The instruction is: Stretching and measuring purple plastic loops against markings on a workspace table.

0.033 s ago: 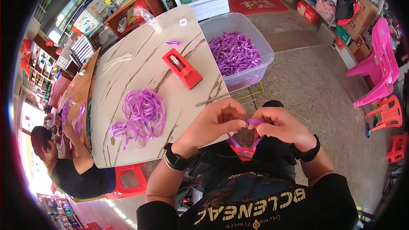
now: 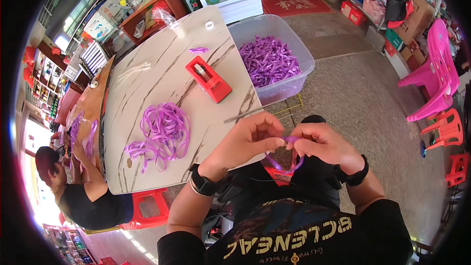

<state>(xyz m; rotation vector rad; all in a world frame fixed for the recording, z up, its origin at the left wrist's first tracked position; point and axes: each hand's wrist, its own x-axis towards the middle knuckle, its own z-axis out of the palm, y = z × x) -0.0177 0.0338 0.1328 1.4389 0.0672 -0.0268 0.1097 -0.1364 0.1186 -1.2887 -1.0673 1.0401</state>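
My left hand (image 2: 257,135) and my right hand (image 2: 321,145) meet just off the table's near right corner. Both pinch a purple ribbon (image 2: 291,139) between thumb and fingers, and a loop of it hangs below, above my lap. On the marble-patterned table (image 2: 162,76) to the left lies a loose heap of purple ribbon (image 2: 164,130). Farther back sit a red tape dispenser (image 2: 208,79) and a short bundle of purple strips (image 2: 198,50). A pair of scissors or tweezers (image 2: 243,114), partly hidden by my left hand, rests at the table's right edge.
Beyond the table's right edge stands a clear plastic tub (image 2: 306,66) full of purple ribbon pieces. A person (image 2: 83,186) in black works with purple ribbon at the far left. A red stool (image 2: 149,211) is under the table's near edge; pink chairs (image 2: 434,73) stand right.
The hanging ribbon loop has swung out into a rounder curve below my fingers. Both hands hold nearly the same place.
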